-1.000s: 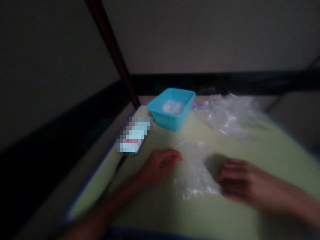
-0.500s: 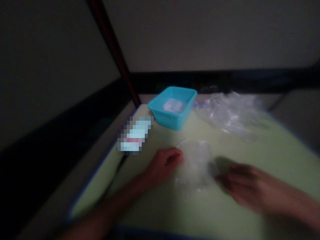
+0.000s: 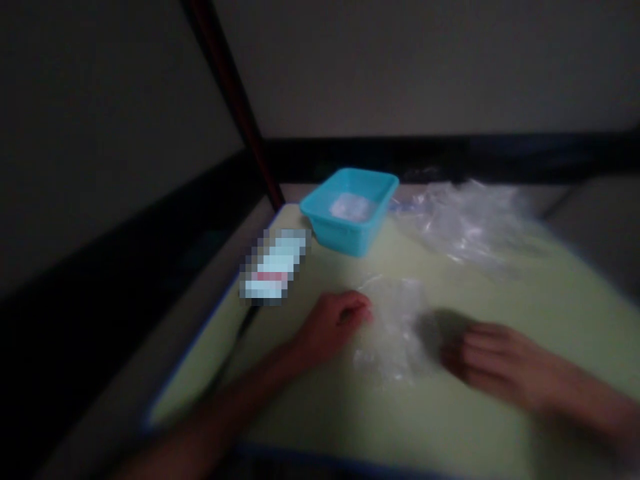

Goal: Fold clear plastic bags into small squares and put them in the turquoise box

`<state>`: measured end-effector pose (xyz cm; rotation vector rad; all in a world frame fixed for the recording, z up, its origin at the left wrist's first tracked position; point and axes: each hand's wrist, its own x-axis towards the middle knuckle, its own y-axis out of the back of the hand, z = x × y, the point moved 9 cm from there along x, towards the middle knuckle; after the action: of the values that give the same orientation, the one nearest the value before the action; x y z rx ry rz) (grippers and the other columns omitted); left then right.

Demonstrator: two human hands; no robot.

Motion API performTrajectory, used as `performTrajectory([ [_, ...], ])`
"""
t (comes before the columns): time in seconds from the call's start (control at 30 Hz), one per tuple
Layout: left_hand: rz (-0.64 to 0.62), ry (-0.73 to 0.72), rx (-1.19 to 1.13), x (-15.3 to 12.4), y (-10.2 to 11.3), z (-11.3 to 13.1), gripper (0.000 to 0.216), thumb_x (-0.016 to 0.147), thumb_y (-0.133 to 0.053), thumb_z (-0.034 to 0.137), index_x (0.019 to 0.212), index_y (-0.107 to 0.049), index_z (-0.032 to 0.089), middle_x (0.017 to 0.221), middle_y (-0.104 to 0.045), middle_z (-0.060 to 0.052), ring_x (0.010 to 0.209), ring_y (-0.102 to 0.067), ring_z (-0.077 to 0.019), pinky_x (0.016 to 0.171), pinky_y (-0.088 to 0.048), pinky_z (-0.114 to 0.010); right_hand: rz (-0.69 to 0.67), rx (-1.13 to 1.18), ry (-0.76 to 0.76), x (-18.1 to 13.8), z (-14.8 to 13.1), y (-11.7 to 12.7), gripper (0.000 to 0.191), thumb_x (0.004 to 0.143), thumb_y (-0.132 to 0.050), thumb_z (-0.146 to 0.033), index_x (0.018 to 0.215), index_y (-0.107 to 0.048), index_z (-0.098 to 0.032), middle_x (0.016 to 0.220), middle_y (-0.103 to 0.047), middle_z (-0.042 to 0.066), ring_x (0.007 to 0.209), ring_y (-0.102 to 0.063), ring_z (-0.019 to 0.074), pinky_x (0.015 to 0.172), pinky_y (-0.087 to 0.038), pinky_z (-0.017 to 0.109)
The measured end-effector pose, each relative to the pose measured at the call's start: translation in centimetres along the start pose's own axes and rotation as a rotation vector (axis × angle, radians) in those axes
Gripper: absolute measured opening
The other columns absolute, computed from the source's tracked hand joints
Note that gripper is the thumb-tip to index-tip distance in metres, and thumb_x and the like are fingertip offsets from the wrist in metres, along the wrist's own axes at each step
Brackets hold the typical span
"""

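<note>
A small clear plastic bag [image 3: 393,327] lies flat on the pale green table top [image 3: 500,293]. My left hand [image 3: 333,325] rests at the bag's left edge with its fingers curled and pinched on the plastic. My right hand [image 3: 493,363] lies just right of the bag, fingers stretched out flat and pointing left, close to the bag's right edge; it is smeared by motion.
A turquoise plastic tub [image 3: 350,208] with something white inside stands at the back of the table. A crumpled pile of clear plastic bags [image 3: 470,223] lies to its right. A blurred-out flat object [image 3: 274,267] sits near the left edge. A dark red pole [image 3: 235,100] rises behind.
My right hand slid back and forth beside the bag, now slightly further right. The left hand stayed pinched at the bag's left edge. The view shifted a little.
</note>
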<state>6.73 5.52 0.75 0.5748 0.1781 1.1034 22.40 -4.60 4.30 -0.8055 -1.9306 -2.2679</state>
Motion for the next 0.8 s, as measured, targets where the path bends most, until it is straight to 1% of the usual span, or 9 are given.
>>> performTrajectory([
  [0.07,0.004,0.0,-0.01,0.0,0.0,0.0,0.017,0.081,-0.05,0.02,0.077,-0.065,0.014,0.074,-0.07,-0.003,0.07,-0.064,-0.0152,0.066,-0.046,-0.025,-0.001,0.019,0.019,0.0,-0.4,-0.1,0.033,0.097,-0.033,-0.017,0.084,-0.063,-0.018,0.08,-0.067,0.003,0.067,-0.053,0.0141,0.061,-0.041,0.031],
  [0.13,0.006,0.005,-0.014,0.1,0.0,-0.1,0.016,0.081,-0.051,0.021,0.077,-0.065,0.014,0.074,-0.07,-0.003,0.07,-0.064,-0.0149,0.065,-0.046,-0.025,-0.011,0.019,0.067,-0.1,-1.3,-0.3,0.033,0.097,-0.033,-0.017,0.086,-0.063,-0.019,0.085,-0.067,0.003,0.071,-0.053,0.0144,0.062,-0.04,0.032],
  [0.23,0.01,0.007,-0.015,0.1,0.0,-0.1,0.015,0.081,-0.051,0.019,0.078,-0.065,0.014,0.074,-0.07,-0.003,0.07,-0.064,-0.0148,0.064,-0.046,-0.024,-0.053,-0.005,0.106,-0.2,-2.4,-0.9,0.035,0.097,-0.03,-0.02,0.093,-0.064,-0.019,0.077,-0.065,0.002,0.068,-0.051,0.0145,0.061,-0.037,0.033],
  [0.33,0.019,-0.014,-0.019,0.1,0.1,0.0,0.016,0.081,-0.049,0.016,0.078,-0.065,0.014,0.074,-0.07,-0.003,0.071,-0.065,-0.0147,0.066,-0.047,-0.024,-0.075,-0.01,0.06,0.0,-2.3,-1.0,0.039,0.098,-0.026,-0.019,0.098,-0.064,-0.015,0.064,-0.06,0.001,0.062,-0.049,0.0142,0.061,-0.036,0.032],
  [0.43,0.017,-0.016,-0.005,0.2,0.1,0.0,0.016,0.081,-0.049,0.015,0.077,-0.064,0.014,0.074,-0.071,-0.003,0.071,-0.065,-0.0146,0.066,-0.047,-0.024,-0.044,0.0,0.034,0.4,-2.0,-0.4,0.046,0.098,-0.02,-0.016,0.088,-0.064,-0.014,0.057,-0.054,0.001,0.058,-0.046,0.0143,0.06,-0.036,0.032],
  [0.5,0.015,-0.01,-0.003,0.2,0.1,-0.1,0.015,0.081,-0.05,0.016,0.077,-0.064,0.014,0.074,-0.071,-0.003,0.07,-0.065,-0.0148,0.065,-0.047,-0.024,-0.033,-0.001,0.042,0.7,-2.1,-0.1,0.049,0.098,-0.018,-0.015,0.081,-0.064,-0.015,0.056,-0.053,0.001,0.056,-0.044,0.0145,0.059,-0.035,0.032],
  [0.63,0.014,0.003,-0.022,0.2,0.0,-0.2,0.015,0.081,-0.049,0.015,0.077,-0.064,0.015,0.074,-0.071,-0.002,0.07,-0.065,-0.0146,0.067,-0.048,-0.024,-0.048,-0.01,0.048,0.8,-2.2,0.0,0.045,0.097,-0.022,-0.014,0.074,-0.061,-0.018,0.06,-0.055,0.002,0.057,-0.044,0.0145,0.06,-0.034,0.032],
  [0.8,0.009,0.014,-0.046,0.2,0.0,-0.3,0.015,0.082,-0.049,0.016,0.079,-0.064,0.013,0.074,-0.072,-0.004,0.07,-0.066,-0.0155,0.066,-0.048,-0.025,-0.044,-0.023,0.066,0.8,-2.5,0.2,0.04,0.097,-0.025,-0.014,0.075,-0.059,-0.018,0.061,-0.055,0.001,0.057,-0.044,0.0141,0.06,-0.034,0.033],
])
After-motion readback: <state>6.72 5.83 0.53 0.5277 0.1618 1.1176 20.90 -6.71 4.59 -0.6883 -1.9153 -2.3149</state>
